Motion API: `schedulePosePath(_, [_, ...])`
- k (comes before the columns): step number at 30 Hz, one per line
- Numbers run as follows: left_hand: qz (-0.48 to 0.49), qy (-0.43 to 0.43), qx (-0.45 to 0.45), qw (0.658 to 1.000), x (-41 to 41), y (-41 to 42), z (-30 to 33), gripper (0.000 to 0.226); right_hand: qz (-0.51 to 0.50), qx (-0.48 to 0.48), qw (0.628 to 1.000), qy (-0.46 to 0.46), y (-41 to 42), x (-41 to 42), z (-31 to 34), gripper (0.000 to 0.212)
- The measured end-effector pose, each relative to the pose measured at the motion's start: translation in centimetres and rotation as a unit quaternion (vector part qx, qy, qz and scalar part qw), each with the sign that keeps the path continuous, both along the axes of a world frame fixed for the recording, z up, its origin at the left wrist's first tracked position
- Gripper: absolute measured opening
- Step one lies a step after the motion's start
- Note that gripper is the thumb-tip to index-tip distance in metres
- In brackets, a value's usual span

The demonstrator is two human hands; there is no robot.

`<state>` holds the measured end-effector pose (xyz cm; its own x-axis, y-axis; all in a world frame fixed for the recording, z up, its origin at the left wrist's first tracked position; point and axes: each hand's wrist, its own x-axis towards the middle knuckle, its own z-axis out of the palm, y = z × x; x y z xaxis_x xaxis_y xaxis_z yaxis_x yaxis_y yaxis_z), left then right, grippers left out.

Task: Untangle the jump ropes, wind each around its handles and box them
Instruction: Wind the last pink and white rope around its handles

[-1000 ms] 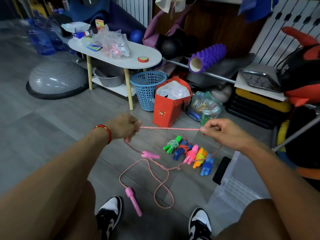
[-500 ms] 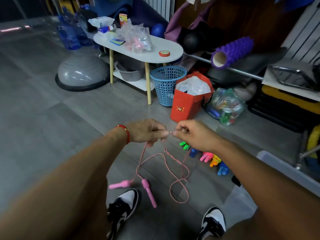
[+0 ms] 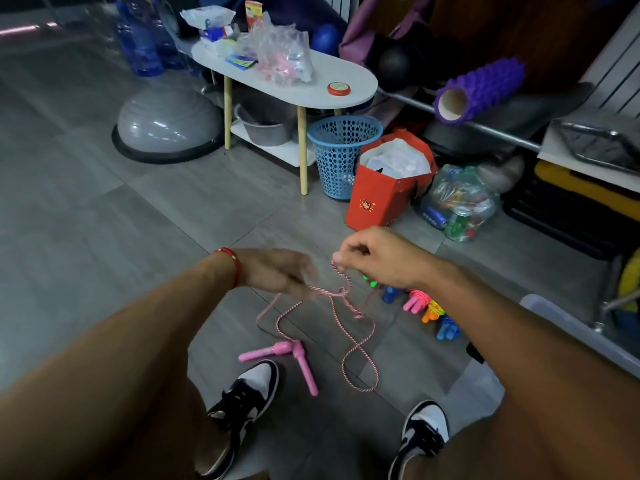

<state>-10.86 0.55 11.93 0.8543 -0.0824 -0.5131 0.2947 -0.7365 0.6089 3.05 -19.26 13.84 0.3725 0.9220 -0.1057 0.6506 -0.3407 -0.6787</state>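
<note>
Head view: a person looks down at both hands and the floor.
Right hand [image 3: 377,258]: pinches the pink striped rope [image 3: 358,344] at its top.
Left hand [image 3: 277,275]: blurry, at the rope; cannot tell if it pinches.
Rope: hangs in loops down to the floor.
Pink handles [image 3: 292,356]: on the floor at 6 o'clock from the hands, touching.
Wound ropes [image 3: 427,308]: in a row at 4 o'clock.
Clear box [image 3: 568,327]: at 3 o'clock.
</note>
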Motion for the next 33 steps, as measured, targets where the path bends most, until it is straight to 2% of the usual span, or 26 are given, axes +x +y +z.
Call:
schedulePosePath(2, [0.049,-0.033,-0.105,0.993,0.4,-1.3,0.6,0.057,-0.005,0.008,1.0,-0.023,0.3,-0.1,0.2,0.029])
schedulePosePath(5, [0.07,-0.059,-0.187,0.978,0.6,-1.8,1.3,0.062,-0.029,0.008,1.0,-0.006,0.1,0.6,0.3,0.029])
schedulePosePath(7, [0.062,-0.052,-0.218,0.973,0.4,-1.8,1.4,0.059,-0.031,0.016,0.999,0.018,-0.1,0.7,0.0,0.028])
schedulePosePath(9, [0.037,-0.053,-0.221,0.973,0.3,-2.1,1.1,0.047,-0.029,0.019,0.998,0.047,-0.3,0.4,-0.2,0.029])
schedulePosePath(12, [0.042,-0.099,-0.211,0.972,0.5,-2.6,1.1,0.027,-0.032,0.005,0.996,0.082,-0.7,0.2,-0.4,0.032])
schedulePosePath(15, [0.136,-0.148,-0.265,0.943,0.4,-1.8,1.9,0.027,-0.055,-0.019,0.992,0.11,-1.8,1.3,0.0,0.036])
schedulePosePath(17, [0.233,-0.188,-0.263,0.917,0.3,-0.1,2.5,0.026,-0.075,-0.033,0.991,0.106,-3.0,2.7,0.1,0.038])
schedulePosePath(19, [0.324,-0.22,-0.176,0.903,0.0,1.8,2.7,0.028,-0.095,-0.043,0.986,0.128,-4.5,4.0,0.2,0.036])
schedulePosePath(21, [0.339,-0.214,0.013,0.916,-0.4,3.6,2.0,0.027,-0.104,-0.052,0.982,0.146,-5.6,4.8,0.2,0.032])
schedulePosePath(23, [0.293,-0.146,0.142,0.934,-0.8,4.4,1.2,0.02,-0.099,-0.051,0.985,0.135,-5.9,4.7,0.4,0.031])
schedulePosePath(25, [0.221,-0.057,0.21,0.951,-0.9,4.0,0.6,0.02,-0.087,-0.031,0.987,0.129,-5.4,3.7,0.9,0.03])
schedulePosePath(27, [0.153,-0.008,0.239,0.959,-0.5,2.8,0.5,0.034,-0.066,-0.014,0.992,0.11,-4.6,2.4,1.4,0.03])
schedulePosePath(28, [0.136,-0.012,0.209,0.968,-0.3,1.9,0.7,0.044,-0.054,-0.009,0.993,0.101,-4.1,1.6,1.6,0.03])
schedulePosePath(30, [0.121,-0.047,0.046,0.99,0.3,-0.6,1.2,0.057,-0.04,-0.002,0.994,0.101,-3.3,0.4,1.6,0.03])
schedulePosePath(32, [0.092,-0.069,-0.107,0.988,0.6,-3.3,1.8,0.043,-0.039,-0.006,0.994,0.107,-2.9,-0.3,1.2,0.03])
schedulePosePath(33, [0.075,-0.081,-0.127,0.986,0.7,-4.2,2.0,0.031,-0.036,-0.011,0.994,0.107,-2.8,-0.3,1.0,0.029])
